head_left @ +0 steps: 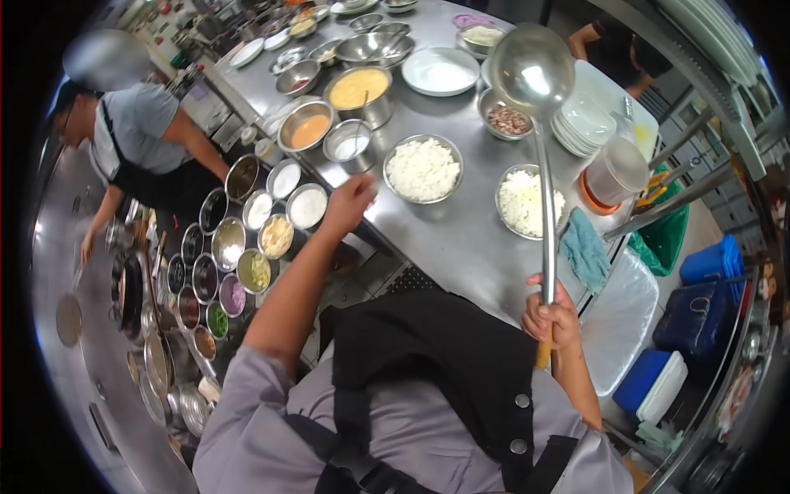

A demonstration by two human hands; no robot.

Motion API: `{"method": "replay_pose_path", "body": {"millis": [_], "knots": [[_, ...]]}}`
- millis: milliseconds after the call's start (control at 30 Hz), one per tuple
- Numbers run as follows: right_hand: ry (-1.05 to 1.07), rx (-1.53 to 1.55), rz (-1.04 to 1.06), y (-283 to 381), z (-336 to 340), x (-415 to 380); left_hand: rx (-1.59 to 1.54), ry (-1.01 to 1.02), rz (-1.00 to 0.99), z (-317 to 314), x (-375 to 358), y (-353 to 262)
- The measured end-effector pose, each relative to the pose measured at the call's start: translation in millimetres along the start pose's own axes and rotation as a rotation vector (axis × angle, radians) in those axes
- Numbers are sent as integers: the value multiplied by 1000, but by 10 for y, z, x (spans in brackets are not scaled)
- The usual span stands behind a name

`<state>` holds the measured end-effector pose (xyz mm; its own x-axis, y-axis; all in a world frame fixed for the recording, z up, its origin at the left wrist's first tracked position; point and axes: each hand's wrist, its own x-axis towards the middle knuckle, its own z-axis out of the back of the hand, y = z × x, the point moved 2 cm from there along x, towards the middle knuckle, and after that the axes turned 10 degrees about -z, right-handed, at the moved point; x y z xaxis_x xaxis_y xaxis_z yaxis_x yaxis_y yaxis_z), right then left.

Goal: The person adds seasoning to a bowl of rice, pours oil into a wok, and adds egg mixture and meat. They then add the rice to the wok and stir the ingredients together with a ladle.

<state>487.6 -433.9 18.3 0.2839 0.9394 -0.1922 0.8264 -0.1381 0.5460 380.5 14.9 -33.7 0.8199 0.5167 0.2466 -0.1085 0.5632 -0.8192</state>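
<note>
My right hand (553,317) is closed around the handle of a long metal ladle (533,72), near its wooden end. The ladle stands upright in front of me, its large round bowl at the top. Behind its handle sits a metal bowl of white rice (527,202), partly covered by it. My left hand (352,202) is raised at the table's left edge, its fingers curled together and slightly blurred. Whatever they may hold is hidden. Nearest to it are another bowl of rice (424,169), a tub of white powder (308,206) and a small metal pot of white contents (347,142).
Several metal tubs of ingredients (229,244) line the left side. On the steel table (444,255) stand a pot of yellow liquid (359,87), an orange sauce bowl (309,126), stacked white dishes (584,128) and a teal cloth (586,247). A co-worker (152,136) leans at far left.
</note>
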Motion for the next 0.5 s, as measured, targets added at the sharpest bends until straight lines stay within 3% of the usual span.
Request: {"method": "replay_pose_path", "body": {"millis": [33,133,267,300,367,400,433,500], "knots": [[-10,5,15,-6,37,-102,-132,86,-5,-149,401,-198],[-189,-32,107,-77,193,-416,-49,104,-232,-806,1416,-425],[-501,-169,178,-276,146,-689,-110,132,78,-1717,2290,-536],[-569,-216,181,-321,140,-745,-118,146,71,-1856,2465,-481],[-650,-215,186,-368,-21,-771,-39,386,289,-2193,2761,-300],[-713,-218,174,-377,-109,-776,24,311,190,-2453,2924,-2],[-721,-228,170,-375,-184,-757,11,310,194,-2467,2902,-148],[-767,-257,200,-361,-274,-662,-531,163,378,-2384,2766,-416]]}}
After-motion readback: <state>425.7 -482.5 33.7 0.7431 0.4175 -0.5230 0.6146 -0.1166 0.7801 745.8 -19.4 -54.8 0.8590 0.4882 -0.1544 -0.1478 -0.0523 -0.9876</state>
